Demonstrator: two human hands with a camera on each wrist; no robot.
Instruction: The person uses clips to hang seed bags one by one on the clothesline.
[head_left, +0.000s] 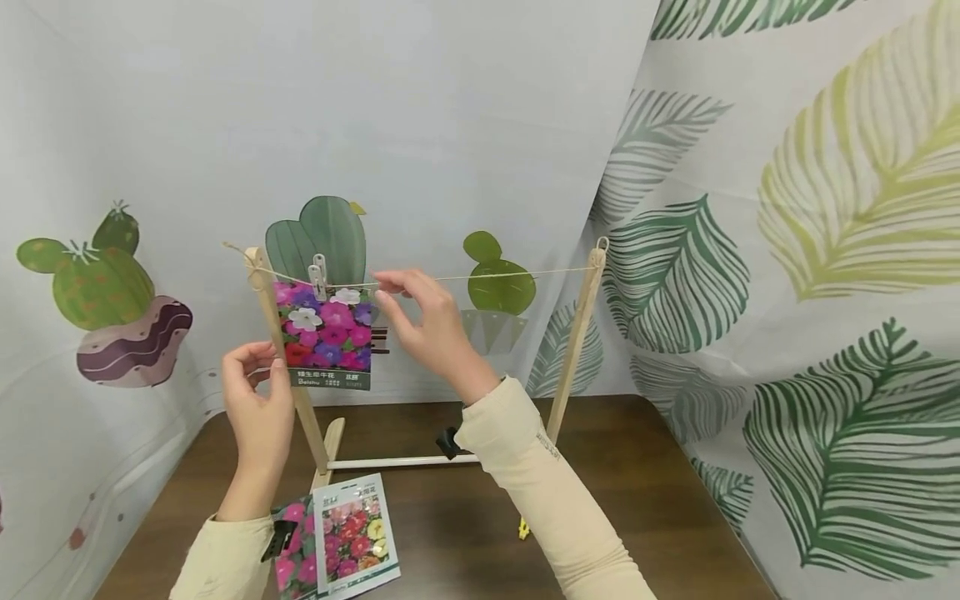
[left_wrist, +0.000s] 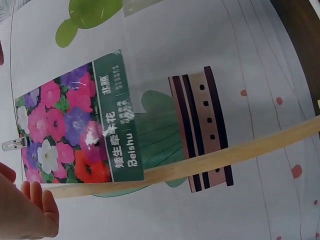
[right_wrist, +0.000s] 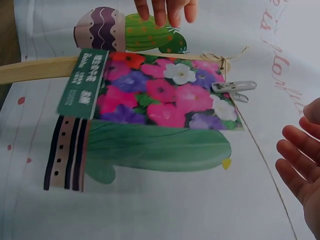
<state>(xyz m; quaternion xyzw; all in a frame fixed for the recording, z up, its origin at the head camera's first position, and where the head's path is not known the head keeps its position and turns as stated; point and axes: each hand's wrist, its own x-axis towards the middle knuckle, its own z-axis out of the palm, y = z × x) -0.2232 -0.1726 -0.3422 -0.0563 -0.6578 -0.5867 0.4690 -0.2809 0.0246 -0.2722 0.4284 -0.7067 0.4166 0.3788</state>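
A flower seed packet (head_left: 330,333) with pink, purple and white petunias hangs from a thin string (head_left: 517,275), held near its top by a white clothespin (head_left: 318,275). My right hand (head_left: 423,312) is beside the packet's upper right corner, fingers loosely bent and apart from it in the right wrist view. Next to the left wooden post (head_left: 288,367), my left hand (head_left: 258,392) is raised with relaxed fingers. It holds nothing; in the left wrist view the hand (left_wrist: 30,210) shows below the packet's edge (left_wrist: 82,122).
On the brown table (head_left: 465,517), a second seed packet (head_left: 356,533) overlaps another pink-flowered packet (head_left: 296,550). A white rod (head_left: 405,462) joins the frame's feet. The right post (head_left: 577,342) holds the string's other end. Something small and yellow (head_left: 523,528) lies near the right arm.
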